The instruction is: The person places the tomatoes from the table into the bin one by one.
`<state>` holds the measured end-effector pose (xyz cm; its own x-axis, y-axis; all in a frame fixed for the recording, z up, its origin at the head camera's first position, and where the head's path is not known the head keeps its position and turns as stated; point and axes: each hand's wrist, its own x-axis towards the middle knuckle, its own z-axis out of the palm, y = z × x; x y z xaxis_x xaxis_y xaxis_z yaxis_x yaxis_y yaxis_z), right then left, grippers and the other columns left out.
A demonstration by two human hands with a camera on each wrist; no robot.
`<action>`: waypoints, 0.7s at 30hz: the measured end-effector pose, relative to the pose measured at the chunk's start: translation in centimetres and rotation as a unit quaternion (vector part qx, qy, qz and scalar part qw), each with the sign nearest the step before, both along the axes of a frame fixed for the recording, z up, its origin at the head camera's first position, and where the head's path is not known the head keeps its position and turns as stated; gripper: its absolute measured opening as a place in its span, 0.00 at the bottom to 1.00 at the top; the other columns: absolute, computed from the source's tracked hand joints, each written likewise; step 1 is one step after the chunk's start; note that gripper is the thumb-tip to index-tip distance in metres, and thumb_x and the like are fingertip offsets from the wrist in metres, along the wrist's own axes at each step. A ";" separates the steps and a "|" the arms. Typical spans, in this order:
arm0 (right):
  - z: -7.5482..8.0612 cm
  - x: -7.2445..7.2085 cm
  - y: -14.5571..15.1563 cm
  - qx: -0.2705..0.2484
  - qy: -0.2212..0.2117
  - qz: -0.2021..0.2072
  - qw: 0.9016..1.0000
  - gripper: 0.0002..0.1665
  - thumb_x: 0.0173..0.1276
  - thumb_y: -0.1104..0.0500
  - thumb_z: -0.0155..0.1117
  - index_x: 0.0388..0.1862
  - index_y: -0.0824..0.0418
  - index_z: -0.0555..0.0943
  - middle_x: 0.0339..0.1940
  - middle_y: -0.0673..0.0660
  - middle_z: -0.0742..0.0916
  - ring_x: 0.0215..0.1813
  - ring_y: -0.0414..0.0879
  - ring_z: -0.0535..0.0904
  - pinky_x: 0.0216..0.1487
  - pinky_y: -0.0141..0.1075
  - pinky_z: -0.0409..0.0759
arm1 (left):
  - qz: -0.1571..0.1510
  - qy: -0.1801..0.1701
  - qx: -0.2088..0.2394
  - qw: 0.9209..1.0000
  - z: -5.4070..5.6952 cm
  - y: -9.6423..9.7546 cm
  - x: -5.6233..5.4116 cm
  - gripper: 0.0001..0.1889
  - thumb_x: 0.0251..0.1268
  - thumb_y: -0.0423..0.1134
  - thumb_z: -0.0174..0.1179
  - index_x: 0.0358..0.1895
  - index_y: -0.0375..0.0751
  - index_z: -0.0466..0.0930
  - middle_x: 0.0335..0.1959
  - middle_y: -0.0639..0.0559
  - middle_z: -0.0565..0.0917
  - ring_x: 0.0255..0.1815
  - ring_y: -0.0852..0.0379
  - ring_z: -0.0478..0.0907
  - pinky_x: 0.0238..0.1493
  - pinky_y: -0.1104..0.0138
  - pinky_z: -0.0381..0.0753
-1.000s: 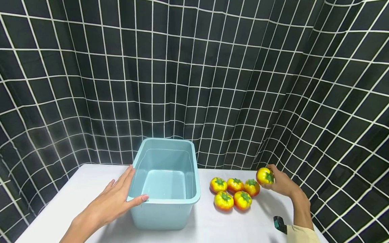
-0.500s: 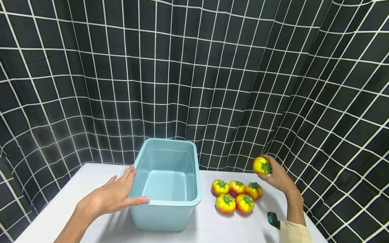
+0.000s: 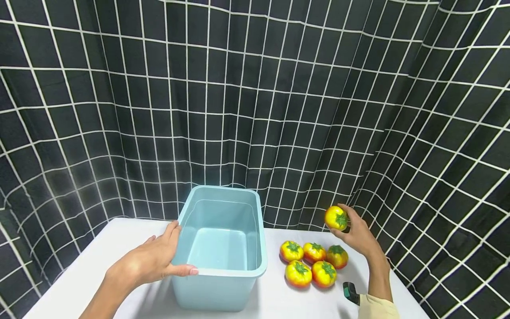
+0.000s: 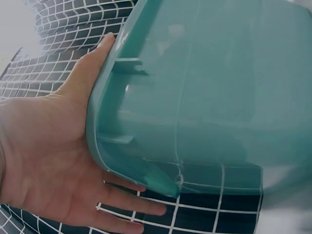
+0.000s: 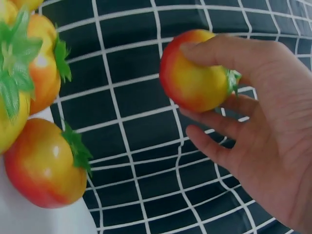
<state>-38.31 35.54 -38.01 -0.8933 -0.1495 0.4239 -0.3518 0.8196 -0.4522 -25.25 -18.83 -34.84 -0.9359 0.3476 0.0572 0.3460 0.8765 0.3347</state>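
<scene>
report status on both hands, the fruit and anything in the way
Right hand holding one red-yellow fruit off the table. Left hand on bin rim. Five more fruits on the table. Nothing seen blocking either hand.

Head view: above tabletop (image 3: 284, 305), facing forward-down. Wrist views: close-range; left shares bin (image 3: 217, 293) with head, right shares held fruit (image 3: 336, 217).

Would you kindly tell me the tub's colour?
The tub is pale blue, showing best in the head view.

R grip (image 5: 270, 122) holds red/yel fruit (image 5: 187, 78) apart fr. others (image 5: 46, 163).
</scene>
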 end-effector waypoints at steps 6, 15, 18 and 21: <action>0.2 0.6 -0.6 0.000 -0.010 -0.011 1.000 0.51 0.67 0.60 0.75 0.81 0.67 0.57 0.69 0.74 0.74 0.64 0.73 0.78 0.62 0.64 0.81 | 0.012 -0.024 0.043 0.999 -0.3 -0.1 0.0 0.72 0.55 0.78 0.64 0.83 0.25 0.40 0.87 0.30 0.39 0.84 0.25 0.49 0.76 0.32 0.58; 1.9 2.2 -2.0 -0.020 0.011 -0.010 1.000 0.53 0.70 0.53 0.73 0.84 0.63 0.53 0.69 0.73 0.76 0.63 0.73 0.80 0.60 0.64 0.82 | 0.005 -0.045 0.055 0.997 -0.4 -0.6 -0.2 0.71 0.58 0.76 0.64 0.83 0.26 0.36 0.87 0.31 0.36 0.84 0.26 0.52 0.72 0.33 0.65; 2.5 2.8 -2.7 -0.020 0.019 -0.006 1.000 0.52 0.71 0.51 0.72 0.83 0.62 0.53 0.66 0.72 0.77 0.61 0.70 0.81 0.58 0.63 0.84 | 0.003 -0.053 0.048 0.997 -0.3 -0.6 -0.4 0.70 0.59 0.76 0.63 0.84 0.26 0.35 0.87 0.30 0.36 0.82 0.26 0.58 0.69 0.35 0.70; 3.0 3.4 -3.6 -0.017 0.023 0.003 1.000 0.51 0.72 0.49 0.71 0.82 0.62 0.54 0.65 0.71 0.79 0.59 0.67 0.81 0.57 0.61 0.84 | 0.003 -0.059 0.040 0.997 -0.2 -0.6 -0.4 0.71 0.59 0.77 0.63 0.84 0.27 0.34 0.87 0.31 0.35 0.79 0.28 0.65 0.64 0.39 0.76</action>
